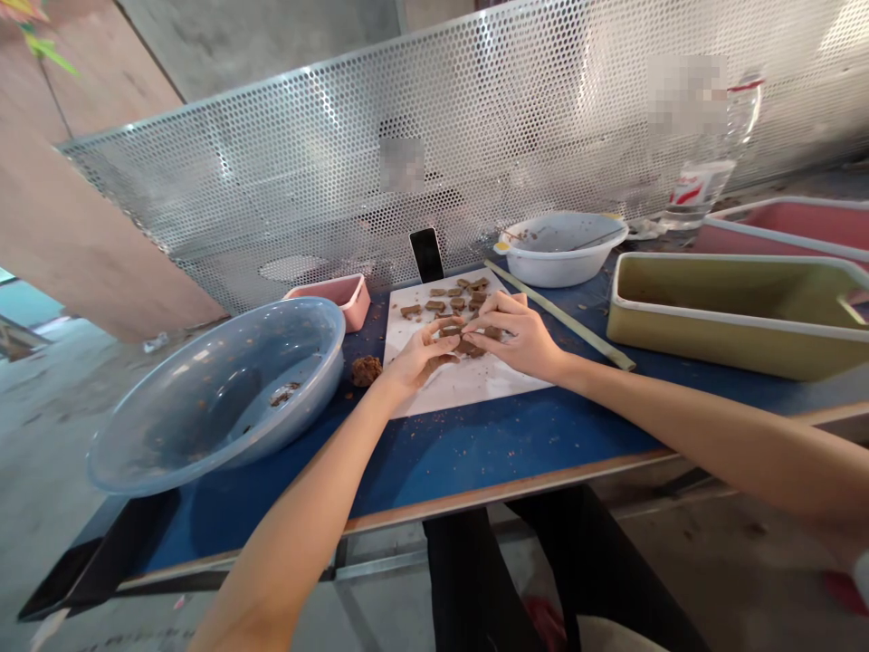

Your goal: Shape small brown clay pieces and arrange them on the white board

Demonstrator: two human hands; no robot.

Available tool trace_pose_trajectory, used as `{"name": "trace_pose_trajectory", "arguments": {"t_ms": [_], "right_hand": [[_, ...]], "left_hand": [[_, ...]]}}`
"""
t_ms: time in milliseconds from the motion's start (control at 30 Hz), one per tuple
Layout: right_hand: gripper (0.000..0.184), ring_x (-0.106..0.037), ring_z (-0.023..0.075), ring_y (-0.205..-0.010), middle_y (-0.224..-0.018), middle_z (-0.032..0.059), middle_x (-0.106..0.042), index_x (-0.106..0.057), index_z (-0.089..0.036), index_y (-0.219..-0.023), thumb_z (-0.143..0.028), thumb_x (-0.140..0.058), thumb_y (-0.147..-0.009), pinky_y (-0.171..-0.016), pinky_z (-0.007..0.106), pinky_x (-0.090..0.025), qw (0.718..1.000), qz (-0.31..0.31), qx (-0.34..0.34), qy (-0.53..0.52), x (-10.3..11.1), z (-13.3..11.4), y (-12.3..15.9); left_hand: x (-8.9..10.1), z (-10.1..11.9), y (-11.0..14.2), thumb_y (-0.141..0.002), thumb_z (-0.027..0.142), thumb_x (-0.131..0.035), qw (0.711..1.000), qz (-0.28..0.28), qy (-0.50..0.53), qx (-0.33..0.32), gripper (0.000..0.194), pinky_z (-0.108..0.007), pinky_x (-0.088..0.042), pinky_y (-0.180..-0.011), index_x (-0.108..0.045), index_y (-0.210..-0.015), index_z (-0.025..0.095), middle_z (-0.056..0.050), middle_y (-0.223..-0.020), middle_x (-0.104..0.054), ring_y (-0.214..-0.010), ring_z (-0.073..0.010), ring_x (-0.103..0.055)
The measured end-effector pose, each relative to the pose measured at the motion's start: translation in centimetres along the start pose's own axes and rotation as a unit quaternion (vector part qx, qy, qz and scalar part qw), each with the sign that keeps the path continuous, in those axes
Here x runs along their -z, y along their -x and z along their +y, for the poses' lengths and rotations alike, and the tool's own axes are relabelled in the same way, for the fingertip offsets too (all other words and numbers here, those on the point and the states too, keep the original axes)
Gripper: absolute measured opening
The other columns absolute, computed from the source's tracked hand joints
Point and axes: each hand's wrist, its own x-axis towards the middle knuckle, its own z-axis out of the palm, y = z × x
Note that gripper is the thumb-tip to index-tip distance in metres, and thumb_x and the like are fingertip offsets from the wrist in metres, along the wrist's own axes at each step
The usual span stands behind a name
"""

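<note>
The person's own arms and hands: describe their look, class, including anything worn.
The left hand and right hand wear no gloves, and no rings can be made out. The left forearm and right forearm widen toward the elbows, with no sleeves, watch or bracelet on them. No cables or markings show.

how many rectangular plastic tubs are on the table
3: a small pink tub behind the blue basin, an olive tub at right, and a red-pink tub behind it, running out of frame. Others may lie out of view.
</note>
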Motion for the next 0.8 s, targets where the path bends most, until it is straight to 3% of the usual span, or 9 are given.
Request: {"name": "trace_pose_trajectory", "arguments": {"t_ms": [167, 333, 500, 667, 800], "right_hand": [[0.022, -0.069, 0.0242, -0.098, -0.106, 0.0047, -0.07, -0.084, -0.031, -0.123, -0.042, -0.069, -0.111, -0.098, 0.048, -0.045, 0.999, -0.034, -0.026, -0.01, 0.7, 0.0, -0.2], [0.039, -0.067, 0.0242, -0.096, -0.112, 0.0052, -0.069, -0.081, -0.03, -0.132, -0.053, -0.084, -0.101, -0.102, 0.049, -0.042, 0.996, -0.08, -0.033, -0.01, 0.9, 0.3, -0.2], [0.029, -0.066, 0.022, -0.095, -0.108, 0.0035, -0.068, -0.083, -0.03, -0.126, -0.049, -0.082, -0.104, -0.101, 0.047, -0.041, 0.997, -0.076, -0.01, 0.007, 0.4, 0.8, 0.0], [0.027, -0.065, 0.0219, -0.098, -0.106, 0.0041, -0.07, -0.084, -0.032, -0.129, -0.047, -0.079, -0.108, -0.1, 0.046, -0.04, 0.995, -0.063, 0.054, 0.056, 0.3, 1.2, 0.2], [0.027, -0.063, 0.0226, -0.099, -0.105, 0.0043, -0.07, -0.085, -0.031, -0.127, -0.049, -0.078, -0.108, -0.1, 0.045, -0.04, 0.994, -0.048, 0.065, 0.068, 0.2, 1.2, 0.3]], "left_hand": [[0.0, 0.1, 0.1, -0.076, 0.045, -0.105, 1.0, 0.012, 0.004, -0.001, 0.063, -0.033, -0.06, -0.085, -0.08, -0.127, 0.02, -0.01, -0.114, -0.084, -0.099, -0.0225, -0.079], [0.2, -0.1, -0.1, -0.075, 0.048, -0.105, 1.0, 0.026, 0.011, -0.012, 0.059, -0.032, -0.061, -0.08, -0.082, -0.122, 0.019, -0.008, -0.104, -0.083, -0.088, -0.0193, -0.076], [0.3, -0.1, -0.1, -0.077, 0.048, -0.103, 1.0, 0.024, 0.008, -0.017, 0.059, -0.032, -0.059, -0.079, -0.082, -0.125, 0.019, -0.007, -0.102, -0.082, -0.085, -0.0188, -0.075], [-0.1, 0.1, 0.0, -0.075, 0.048, -0.105, 0.999, 0.021, -0.002, -0.028, 0.06, -0.031, -0.057, -0.078, -0.081, -0.123, 0.02, -0.005, -0.094, -0.08, -0.079, -0.0162, -0.071], [-0.4, 0.2, 0.1, -0.078, 0.048, -0.102, 0.998, 0.022, -0.038, -0.05, 0.061, -0.03, -0.054, -0.077, -0.08, -0.127, 0.02, -0.004, -0.094, -0.079, -0.079, -0.0156, -0.07]]}}
